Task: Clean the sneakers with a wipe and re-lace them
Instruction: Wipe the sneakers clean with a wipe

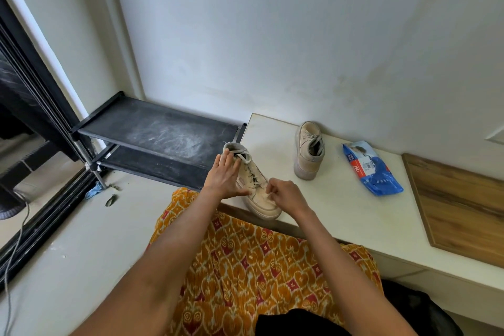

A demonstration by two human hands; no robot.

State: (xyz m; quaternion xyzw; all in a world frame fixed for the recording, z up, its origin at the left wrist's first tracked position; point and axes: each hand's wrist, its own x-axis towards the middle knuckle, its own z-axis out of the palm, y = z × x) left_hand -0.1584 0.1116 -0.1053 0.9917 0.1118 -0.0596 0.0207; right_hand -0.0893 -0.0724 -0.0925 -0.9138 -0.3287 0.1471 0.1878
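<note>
A beige sneaker [256, 185] lies at the near left corner of the white table [341, 207], toe toward me, its laces loose. My left hand [226, 174] rests flat against the sneaker's left side with straight fingers. At the toe end of the lacing my right hand [286, 194] has its fingers curled, pinching what looks like the lace. The second beige sneaker [309, 150] stands upright near the wall, laced. A blue pack of wipes [372, 168] lies to its right.
A black two-tier shoe rack [158, 131] stands left of the table against the wall. A wooden board [463, 204] lies at the table's right end. A black sliding door frame [41, 123] and a grey cable run along the left. My patterned orange dress is below.
</note>
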